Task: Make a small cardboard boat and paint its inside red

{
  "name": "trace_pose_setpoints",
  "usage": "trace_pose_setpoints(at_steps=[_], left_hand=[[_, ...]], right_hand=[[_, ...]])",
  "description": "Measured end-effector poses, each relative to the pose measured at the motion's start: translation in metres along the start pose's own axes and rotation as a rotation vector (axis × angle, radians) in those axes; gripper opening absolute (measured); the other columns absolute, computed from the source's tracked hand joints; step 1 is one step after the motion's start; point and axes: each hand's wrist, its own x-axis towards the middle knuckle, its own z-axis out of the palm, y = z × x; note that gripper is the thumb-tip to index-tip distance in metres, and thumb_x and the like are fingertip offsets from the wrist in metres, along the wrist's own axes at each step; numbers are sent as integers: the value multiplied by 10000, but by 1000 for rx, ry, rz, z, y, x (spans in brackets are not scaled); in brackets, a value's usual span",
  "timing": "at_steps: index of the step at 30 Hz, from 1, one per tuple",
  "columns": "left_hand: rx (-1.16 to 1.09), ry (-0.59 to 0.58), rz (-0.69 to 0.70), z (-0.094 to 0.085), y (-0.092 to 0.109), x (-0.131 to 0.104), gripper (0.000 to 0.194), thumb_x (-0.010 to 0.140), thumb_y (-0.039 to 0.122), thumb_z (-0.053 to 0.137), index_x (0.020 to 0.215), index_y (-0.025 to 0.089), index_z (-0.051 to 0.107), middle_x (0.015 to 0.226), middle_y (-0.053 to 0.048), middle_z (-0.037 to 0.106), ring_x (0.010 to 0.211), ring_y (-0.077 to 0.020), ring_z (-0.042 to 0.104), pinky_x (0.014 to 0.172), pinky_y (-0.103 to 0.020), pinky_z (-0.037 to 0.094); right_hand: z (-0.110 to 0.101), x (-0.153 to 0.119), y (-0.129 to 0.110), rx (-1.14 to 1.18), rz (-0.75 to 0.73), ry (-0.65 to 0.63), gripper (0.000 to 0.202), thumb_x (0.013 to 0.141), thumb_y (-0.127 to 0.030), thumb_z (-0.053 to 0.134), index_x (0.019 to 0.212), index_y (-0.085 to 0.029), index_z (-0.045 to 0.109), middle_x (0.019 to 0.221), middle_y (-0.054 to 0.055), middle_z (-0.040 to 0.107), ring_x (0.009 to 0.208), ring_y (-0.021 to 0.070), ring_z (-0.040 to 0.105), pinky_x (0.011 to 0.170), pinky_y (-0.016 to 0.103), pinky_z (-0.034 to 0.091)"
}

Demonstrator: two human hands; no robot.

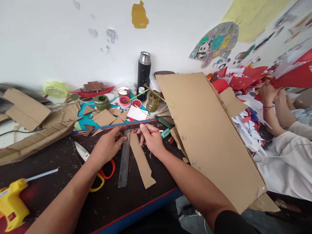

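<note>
Right hand (151,140) pinches a pencil (156,131) at a cardboard strip (141,161)'s far end; left hand (110,145) curls by a ruler (124,167), grip unclear. Scissors (82,151) lie left, a cardboard sheet (209,130) blocks right; table's red edge (136,209) runs nearest.

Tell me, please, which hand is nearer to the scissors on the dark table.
The left. The left hand is just right of the scissors' blades, its forearm crossing over them; the right hand, holding a red pencil, is farther right, past the ruler and cardboard strip.
</note>
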Motion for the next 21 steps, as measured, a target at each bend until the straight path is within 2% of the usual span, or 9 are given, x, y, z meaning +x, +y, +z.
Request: trace_pose_setpoints(at_steps=[11,21], left_hand=[[1,-26,27,1,-3,1,457,916,511,525,1250,223,643,833,-40,744,838,-295,730,746,-374,482],[-2,-10,18,1,-2,1,439,905,519,544,1221,234,651,817,-34,737,808,-293,724,732,-371,480]], right_hand=[[-10,-18,3,6,15,-64,497,978,-690,674,938,-196,710,734,-2,712,549,120,672,499,214,476],[-7,-22,12,-26,-13,-54,483,1032,-659,620,987,-196,754,728,3,716,504,112,618,498,230,459]])
